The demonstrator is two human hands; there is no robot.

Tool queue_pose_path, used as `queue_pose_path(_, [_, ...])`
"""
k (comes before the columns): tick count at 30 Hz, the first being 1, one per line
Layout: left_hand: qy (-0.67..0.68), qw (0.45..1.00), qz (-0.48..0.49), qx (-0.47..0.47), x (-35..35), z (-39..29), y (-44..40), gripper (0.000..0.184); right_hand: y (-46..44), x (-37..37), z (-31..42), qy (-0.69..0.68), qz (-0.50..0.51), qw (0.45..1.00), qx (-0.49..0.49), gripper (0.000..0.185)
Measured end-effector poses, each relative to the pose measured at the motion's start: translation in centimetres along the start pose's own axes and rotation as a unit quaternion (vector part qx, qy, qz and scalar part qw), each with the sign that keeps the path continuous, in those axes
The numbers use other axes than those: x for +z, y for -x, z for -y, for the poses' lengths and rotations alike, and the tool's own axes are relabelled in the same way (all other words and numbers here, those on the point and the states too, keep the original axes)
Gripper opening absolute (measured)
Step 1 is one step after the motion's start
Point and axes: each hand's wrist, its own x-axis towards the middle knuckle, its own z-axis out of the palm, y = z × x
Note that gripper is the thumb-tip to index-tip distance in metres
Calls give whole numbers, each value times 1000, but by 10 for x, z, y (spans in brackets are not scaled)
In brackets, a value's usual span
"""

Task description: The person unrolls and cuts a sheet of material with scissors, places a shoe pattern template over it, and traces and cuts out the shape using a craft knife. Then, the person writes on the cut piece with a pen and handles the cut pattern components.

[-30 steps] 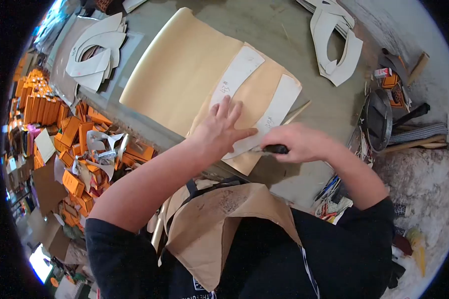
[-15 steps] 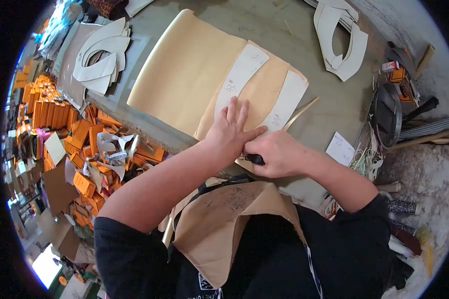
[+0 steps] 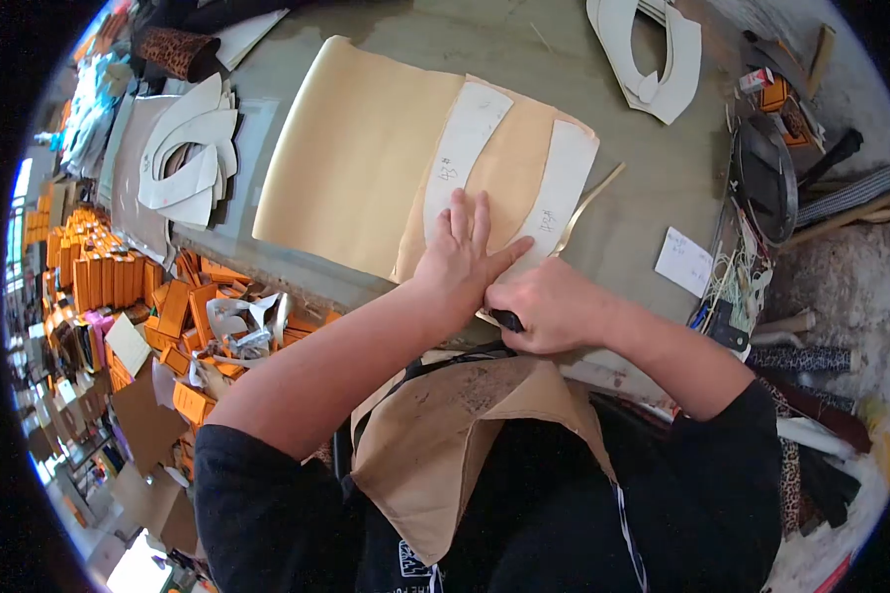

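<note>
A tan sheet [image 3: 356,158] lies on the table, its left side curling up. Two white pattern pieces rest on it: a left one [image 3: 475,124] and a right one [image 3: 571,163], both with handwriting. My left hand [image 3: 460,262] lies with fingers spread, pressing on the left piece and the sheet, thumb reaching to the right piece. Beside it, my right hand [image 3: 549,304] is closed round a black-handled knife [image 3: 507,320] at the near end of the right piece; its blade is hidden. A thin tan strip [image 3: 591,205] curls away along that piece's right edge.
Stacked white pattern pieces lie at the left [image 3: 200,138] and far right [image 3: 680,64] of the table [image 3: 653,178]. A written white card [image 3: 684,262] sits at the right, near tangled threads [image 3: 732,277] and a round dark pan [image 3: 764,178]. Orange boxes [image 3: 119,272] are heaped at left.
The view has shifted a little, so the table things sit differently in frame. My right hand keeps its grip on the knife near the pattern's near end; my left hand stays pressed down.
</note>
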Motion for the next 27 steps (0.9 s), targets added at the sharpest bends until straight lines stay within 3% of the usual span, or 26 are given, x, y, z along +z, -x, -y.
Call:
queue_pose_path(3, [-7, 1000, 2, 1, 1, 3, -1, 81, -4, 6, 2, -22, -15, 999, -23, 25])
queue_pose_path(5, [-6, 1000, -3, 3, 6, 3, 0, 81, 0, 11, 19, -31, -24, 996, 82, 25])
queue_pose_path(6, [-17, 1000, -4, 0, 5, 2, 0, 81, 2, 16, 23, -32, -25, 996, 81, 25])
queue_pose_path(8, [-29, 1000, -7, -1, 7, 2, -1, 81, 7, 30, 29, -112, -120, 981, 107, 25])
queue_pose_path(9, [-36, 999, -16, 1, 12, 4, -1, 81, 6, 44, 32, -111, -123, 980, 108, 25])
queue_pose_path(12, [-45, 998, -45, 7, 17, 14, -1, 82, -11, 75, 46, -120, -291, 942, 118, 24])
queue_pose_path(13, [-41, 997, -61, 15, 17, 17, 0, 83, -13, 71, 48, -120, -296, 941, 116, 24])
queue_pose_path(15, [-37, 998, -51, 25, 13, 17, 0, 86, -11, 63, 55, -171, -256, 927, 216, 25])
queue_pose_path(22, [-27, 996, 39, 77, -13, 29, -12, 105, -1, 66, 60, -120, -269, 927, 233, 25])
queue_pose_path(27, [-76, 990, -2, 118, 3, 34, -12, 98, -18, 57, 74, -84, -240, 921, 295, 26])
